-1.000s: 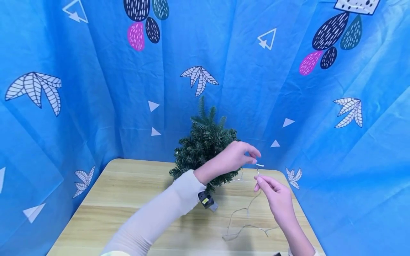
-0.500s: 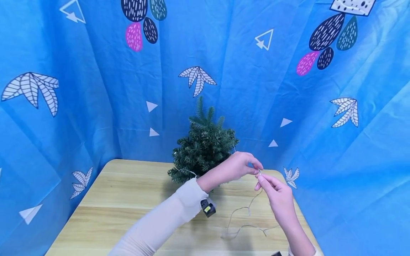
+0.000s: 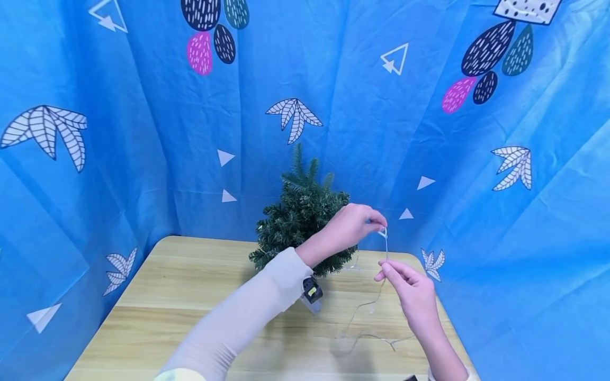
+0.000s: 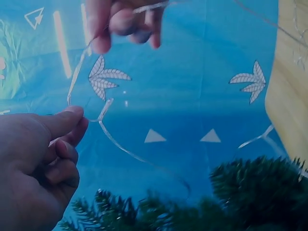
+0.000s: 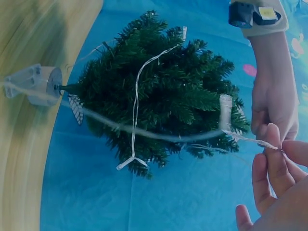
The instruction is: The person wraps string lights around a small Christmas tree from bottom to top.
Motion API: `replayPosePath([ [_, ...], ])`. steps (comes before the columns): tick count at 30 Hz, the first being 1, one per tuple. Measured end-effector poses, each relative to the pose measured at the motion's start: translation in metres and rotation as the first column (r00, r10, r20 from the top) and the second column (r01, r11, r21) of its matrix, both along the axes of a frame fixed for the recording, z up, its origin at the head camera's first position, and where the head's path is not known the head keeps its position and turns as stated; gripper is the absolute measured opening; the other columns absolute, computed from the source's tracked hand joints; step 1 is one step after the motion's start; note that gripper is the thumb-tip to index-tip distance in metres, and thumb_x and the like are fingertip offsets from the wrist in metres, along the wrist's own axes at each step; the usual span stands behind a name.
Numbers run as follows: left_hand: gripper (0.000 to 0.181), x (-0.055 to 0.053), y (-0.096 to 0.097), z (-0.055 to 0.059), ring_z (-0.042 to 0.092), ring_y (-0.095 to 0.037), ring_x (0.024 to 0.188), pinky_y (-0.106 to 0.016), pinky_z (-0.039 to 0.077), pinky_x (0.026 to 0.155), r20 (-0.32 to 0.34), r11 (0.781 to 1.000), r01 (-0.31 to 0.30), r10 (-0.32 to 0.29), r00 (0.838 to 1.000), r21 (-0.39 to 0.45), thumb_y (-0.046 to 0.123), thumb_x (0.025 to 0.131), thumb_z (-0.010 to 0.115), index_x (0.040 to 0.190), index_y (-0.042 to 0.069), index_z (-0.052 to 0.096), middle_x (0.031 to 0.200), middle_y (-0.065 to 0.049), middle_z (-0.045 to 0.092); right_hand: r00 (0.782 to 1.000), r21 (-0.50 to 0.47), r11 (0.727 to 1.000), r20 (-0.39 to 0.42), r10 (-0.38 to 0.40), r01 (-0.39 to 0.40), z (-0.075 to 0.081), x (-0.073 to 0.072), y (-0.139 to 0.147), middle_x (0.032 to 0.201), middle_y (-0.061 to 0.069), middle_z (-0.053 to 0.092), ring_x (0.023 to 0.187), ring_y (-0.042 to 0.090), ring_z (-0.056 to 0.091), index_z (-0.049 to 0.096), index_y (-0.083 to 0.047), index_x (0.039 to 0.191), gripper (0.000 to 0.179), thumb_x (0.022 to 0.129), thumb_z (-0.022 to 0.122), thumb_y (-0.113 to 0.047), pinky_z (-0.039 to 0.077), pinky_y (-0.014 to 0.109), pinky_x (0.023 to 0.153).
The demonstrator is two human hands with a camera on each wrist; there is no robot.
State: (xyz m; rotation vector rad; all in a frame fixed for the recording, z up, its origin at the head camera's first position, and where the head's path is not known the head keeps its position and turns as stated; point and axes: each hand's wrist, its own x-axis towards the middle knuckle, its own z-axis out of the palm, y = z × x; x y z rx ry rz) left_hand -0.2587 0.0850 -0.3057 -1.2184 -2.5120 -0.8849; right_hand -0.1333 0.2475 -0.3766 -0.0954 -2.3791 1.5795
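A string of fairy lights point(image 3: 386, 247) on thin clear wire runs taut between both hands. My left hand point(image 3: 355, 225) pinches it by thumb and fingertips, above and left of my right hand point(image 3: 413, 292). In the left wrist view, a small bulb branches off the wire beside the left thumb point(image 4: 62, 122). The right hand pinches the wire lower down; in the right wrist view a clear bulb point(image 5: 225, 111) hangs just beyond its fingertips. Behind my left forearm stands a small artificial Christmas tree point(image 3: 293, 222), with a stretch of the lights point(image 5: 136, 91) draped over its branches.
The tree's pale base point(image 5: 45, 86) stands on the wooden table point(image 3: 190, 296). Loose light wire point(image 3: 367, 334) trails over the tabletop below my right hand. A blue patterned curtain point(image 3: 200, 132) encloses the back and sides.
My left hand dipped until its fingertips met the right hand's, then rose again, drawing the wire out between them. The right hand has hardly moved.
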Motion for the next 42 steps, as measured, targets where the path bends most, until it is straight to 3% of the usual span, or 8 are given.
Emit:
replayPosePath([
  [4, 0.015, -0.009, -0.004, 0.01, 0.064, -0.001, 0.083, -0.016, 0.051, 0.078, 0.013, 0.999, -0.035, 0.035, 0.999, 0.023, 0.024, 0.1, 0.065, 0.106, 0.02, 0.078, 0.103, 0.008, 0.075, 1.0, 0.0, 1.0, 0.004, 0.007, -0.007, -0.001, -0.001, -0.001, 0.091, 0.001, 0.078, 0.115, 0.003, 0.06, 0.076, -0.016, 0.116, 0.035, 0.096, 0.067, -0.044, 0.046, 0.015, 0.092],
  [17, 0.016, -0.037, -0.019, 0.03, 0.056, -0.01, 0.07, -0.023, 0.047, 0.065, 0.093, 0.982, -0.096, 0.082, 0.992, 0.163, 0.022, 0.101, 0.063, 0.106, 0.015, 0.077, 0.096, 0.005, 0.074, 0.999, -0.002, 1.0, 0.027, 0.026, -0.026, -0.004, -0.002, -0.005, 0.093, 0.0, 0.077, 0.115, 0.002, 0.06, 0.075, -0.015, 0.116, 0.037, 0.096, 0.067, -0.045, 0.047, 0.016, 0.094],
  [30, 0.02, -0.06, -0.031, 0.05, 0.059, -0.014, 0.086, -0.027, 0.048, 0.073, 0.192, 0.975, -0.166, 0.138, 0.972, 0.144, 0.023, 0.103, 0.059, 0.112, 0.014, 0.075, 0.108, 0.001, 0.074, 0.999, -0.03, 0.999, 0.02, 0.04, -0.039, -0.006, -0.007, -0.012, 0.089, 0.003, 0.076, 0.114, 0.008, 0.062, 0.075, -0.014, 0.114, 0.036, 0.094, 0.07, -0.044, 0.048, 0.019, 0.092],
  [36, 0.022, -0.072, -0.035, 0.055, 0.061, -0.015, 0.085, -0.028, 0.051, 0.074, 0.169, 0.972, -0.199, 0.176, 0.97, 0.127, 0.024, 0.104, 0.057, 0.112, 0.015, 0.075, 0.11, -0.001, 0.074, 0.998, -0.013, 0.999, 0.016, 0.052, -0.052, -0.008, -0.007, -0.016, 0.09, 0.003, 0.076, 0.115, 0.006, 0.062, 0.076, -0.017, 0.113, 0.035, 0.095, 0.068, -0.046, 0.048, 0.019, 0.094],
  [42, 0.021, -0.092, -0.04, 0.055, 0.06, -0.015, 0.083, -0.029, 0.05, 0.073, 0.15, 0.963, -0.234, 0.214, 0.965, 0.134, 0.025, 0.104, 0.057, 0.113, 0.015, 0.074, 0.11, -0.001, 0.073, 0.997, -0.006, 0.998, 0.038, 0.064, -0.064, -0.01, -0.007, -0.02, 0.09, 0.001, 0.076, 0.117, 0.004, 0.061, 0.076, -0.017, 0.112, 0.034, 0.095, 0.068, -0.046, 0.047, 0.019, 0.096],
])
